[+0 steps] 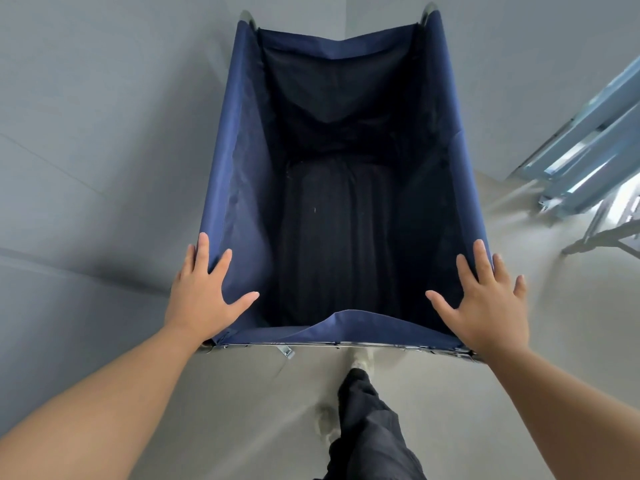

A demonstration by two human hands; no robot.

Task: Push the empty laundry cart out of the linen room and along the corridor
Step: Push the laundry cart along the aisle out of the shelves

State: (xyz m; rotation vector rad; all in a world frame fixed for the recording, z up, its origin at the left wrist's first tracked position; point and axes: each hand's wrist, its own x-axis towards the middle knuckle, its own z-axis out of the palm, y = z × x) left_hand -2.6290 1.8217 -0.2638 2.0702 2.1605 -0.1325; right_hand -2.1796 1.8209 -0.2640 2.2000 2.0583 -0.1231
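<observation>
A laundry cart (235, 174) with a dark blue fabric liner on a metal frame fills the middle of the head view. Its inside is dark and holds nothing. My left hand (204, 292) lies flat on the near left corner of the rim, fingers spread, thumb inside the liner. My right hand (485, 299) rests the same way on the near right corner, fingers spread over the fabric edge. Neither hand curls around the rim. My leg in dark trousers (367, 420) steps just behind the cart.
A grey wall (86, 150) runs close along the cart's left side and meets another wall ahead. The floor (519, 341) is pale. At the right stands a light-blue metal shelf or frame (585, 161) with bright light beyond it.
</observation>
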